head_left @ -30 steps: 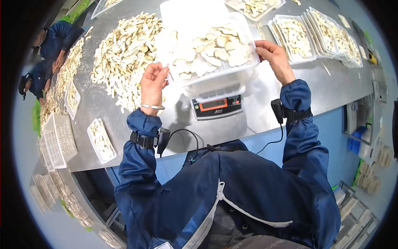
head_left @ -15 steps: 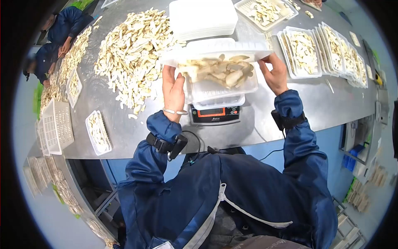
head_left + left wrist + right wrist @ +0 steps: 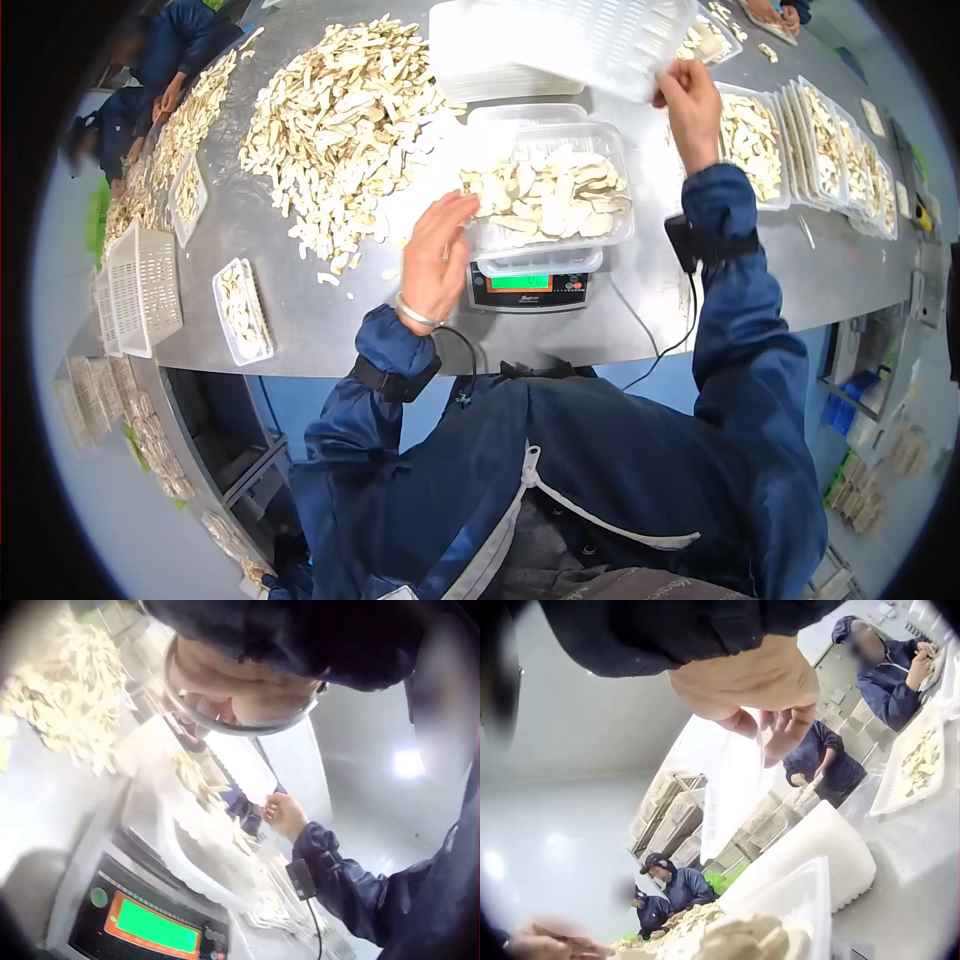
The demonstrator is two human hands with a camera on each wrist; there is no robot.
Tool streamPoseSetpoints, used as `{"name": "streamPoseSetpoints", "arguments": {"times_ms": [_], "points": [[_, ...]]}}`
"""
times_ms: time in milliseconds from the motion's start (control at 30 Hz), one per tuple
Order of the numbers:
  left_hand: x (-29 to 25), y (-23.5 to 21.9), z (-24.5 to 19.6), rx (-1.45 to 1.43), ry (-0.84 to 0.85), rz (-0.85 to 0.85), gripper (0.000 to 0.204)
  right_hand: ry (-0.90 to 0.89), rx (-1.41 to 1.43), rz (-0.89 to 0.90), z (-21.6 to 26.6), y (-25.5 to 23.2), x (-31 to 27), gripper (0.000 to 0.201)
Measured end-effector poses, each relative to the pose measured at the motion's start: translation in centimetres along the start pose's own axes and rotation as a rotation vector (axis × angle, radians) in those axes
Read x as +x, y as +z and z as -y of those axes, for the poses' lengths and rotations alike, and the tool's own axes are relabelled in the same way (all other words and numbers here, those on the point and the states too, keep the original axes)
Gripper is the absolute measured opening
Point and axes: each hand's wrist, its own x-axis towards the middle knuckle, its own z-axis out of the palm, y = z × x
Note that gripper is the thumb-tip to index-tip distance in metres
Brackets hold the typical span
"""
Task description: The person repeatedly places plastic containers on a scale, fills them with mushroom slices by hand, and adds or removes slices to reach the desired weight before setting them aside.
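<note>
Pale slices [image 3: 575,190] lie in a clear tray [image 3: 622,225] on the scale [image 3: 528,296], whose display glows green, as also in the left wrist view on the scale [image 3: 157,927]. At that tray's left side is my left hand [image 3: 435,260], fingers extended near its edge; contact is unclear. My right hand [image 3: 693,112] is raised at the back right and pinches the corner of a clear tray [image 3: 610,45] without slices. In the right wrist view my right hand [image 3: 754,686] holds that tray [image 3: 731,787] tilted.
Behind the scale is a stack of white trays [image 3: 490,65]. A big slice pile [image 3: 345,120] lies left of it; filled trays [image 3: 750,140] line the right. A small filled tray [image 3: 242,312] and a basket [image 3: 145,285] stand left. Other people [image 3: 686,885] are at the tables.
Both hands held a tray with slices, then tilted it over the scale. Now the right hand has moved up and back with a tray without slices; the left has let go. The display turned from red to green.
</note>
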Motion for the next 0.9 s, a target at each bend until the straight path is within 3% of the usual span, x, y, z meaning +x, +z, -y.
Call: {"name": "streamPoseSetpoints", "arguments": {"times_ms": [67,100,133,167,233,267,300,500,600,667,700,900], "points": [[0.2,-0.9,1.1,0.159,-0.009,-0.129,0.035,0.208,0.139,0.032,-1.0,1.4,2.7,0.016],[0.3,-0.9,1.8,0.126,-0.158,-0.036,0.035,0.312,0.205,0.055,-1.4,2.2,3.8,0.017],[0.2,-0.7,2.6,0.091,-0.308,0.053,0.036,0.344,0.216,0.131,-1.6,2.4,4.5,0.030],[0.0,-0.4,3.4,0.053,-0.456,0.143,0.036,0.357,0.172,0.144,-1.8,2.2,4.7,0.036],[-0.5,0.4,5.1,-0.113,-0.490,0.157,0.034,0.384,0.080,0.160,-0.4,1.5,4.0,0.047],[-0.6,0.7,5.3,-0.250,-0.525,0.151,0.033,0.295,-0.027,0.119,-0.5,0.4,3.5,0.058],[-0.7,1.1,5.6,-0.389,-0.558,0.147,0.031,0.232,-0.050,0.078,-0.8,-0.8,2.7,0.054],[-2.1,-0.8,5.0,-0.337,-0.499,-0.021,0.027,0.261,-0.266,0.198,-3.5,-4.7,-6.2,0.031],[-2.2,-1.9,4.1,-0.309,-0.482,-0.074,0.028,0.286,-0.245,0.348,-4.8,-3.7,-10.7,0.027],[-2.9,-2.2,5.0,-0.222,-0.447,-0.072,0.029,0.314,-0.329,0.452,-2.1,-1.9,-12.6,0.029],[-3.0,-2.5,5.1,-0.176,-0.429,-0.071,0.029,0.289,-0.385,0.459,-1.5,-1.0,-13.3,0.037],[-3.3,-4.1,5.2,-0.247,-0.491,-0.105,0.030,0.291,-0.479,0.421,-2.2,2.1,-15.0,0.033]]}}
